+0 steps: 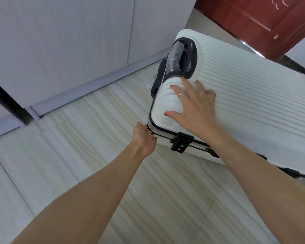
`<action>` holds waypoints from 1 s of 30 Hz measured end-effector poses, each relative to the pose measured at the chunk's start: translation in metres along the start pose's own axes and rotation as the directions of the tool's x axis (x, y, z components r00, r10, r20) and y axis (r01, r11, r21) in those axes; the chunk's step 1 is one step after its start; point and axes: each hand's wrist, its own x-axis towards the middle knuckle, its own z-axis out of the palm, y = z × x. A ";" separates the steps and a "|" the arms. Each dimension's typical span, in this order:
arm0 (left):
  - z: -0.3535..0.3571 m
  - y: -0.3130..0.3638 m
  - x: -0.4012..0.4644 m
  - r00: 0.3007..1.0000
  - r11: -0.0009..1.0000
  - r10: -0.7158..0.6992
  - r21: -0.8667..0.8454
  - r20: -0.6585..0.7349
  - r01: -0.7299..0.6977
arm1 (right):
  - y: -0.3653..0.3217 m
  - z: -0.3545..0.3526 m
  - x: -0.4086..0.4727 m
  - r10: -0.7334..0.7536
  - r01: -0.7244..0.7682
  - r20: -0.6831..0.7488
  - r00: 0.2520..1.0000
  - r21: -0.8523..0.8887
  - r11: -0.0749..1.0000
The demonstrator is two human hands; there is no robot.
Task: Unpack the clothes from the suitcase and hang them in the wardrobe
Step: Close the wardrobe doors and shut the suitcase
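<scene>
Both forearms reach out over pale wood-grain floor point(88, 155). White ribbed hard-shell suitcase point(253, 106) lies flat and closed, long axis running away to the right of the grip. Right hand point(195, 106) presses spread fingers on its rounded corner; left hand point(144, 138) curls around the corner edge, beside the black latch point(180, 142).
</scene>
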 end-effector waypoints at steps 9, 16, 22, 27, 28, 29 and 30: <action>0.009 0.007 -0.012 0.982 0.821 0.184 0.544 0.033 -0.172 | -0.006 0.013 -0.018 0.014 -0.002 -0.102 0.995 0.115 0.993; 0.060 0.026 -0.037 0.859 0.508 0.411 0.706 0.306 -0.494 | 0.000 0.060 -0.089 -0.012 0.171 -0.546 0.837 0.241 0.955; 0.082 0.022 -0.034 0.886 0.517 0.415 0.748 0.207 -0.416 | 0.007 0.085 -0.110 0.413 -0.493 0.315 0.854 0.240 0.836; 0.081 0.019 -0.027 0.892 0.535 0.424 0.751 0.158 -0.388 | 0.000 0.102 -0.098 0.423 -0.523 0.376 0.825 0.222 0.823; 0.081 0.020 -0.025 0.889 0.542 0.431 0.744 0.153 -0.391 | -0.001 0.105 -0.095 0.447 -0.552 0.382 0.809 0.234 0.800; 0.081 0.019 -0.025 0.886 0.550 0.440 0.736 0.147 -0.395 | -0.002 0.107 -0.094 0.473 -0.574 0.375 0.797 0.226 0.787; 0.081 0.018 -0.024 0.879 0.556 0.456 0.726 0.141 -0.405 | -0.001 0.108 -0.091 0.486 -0.577 0.367 0.793 0.197 0.793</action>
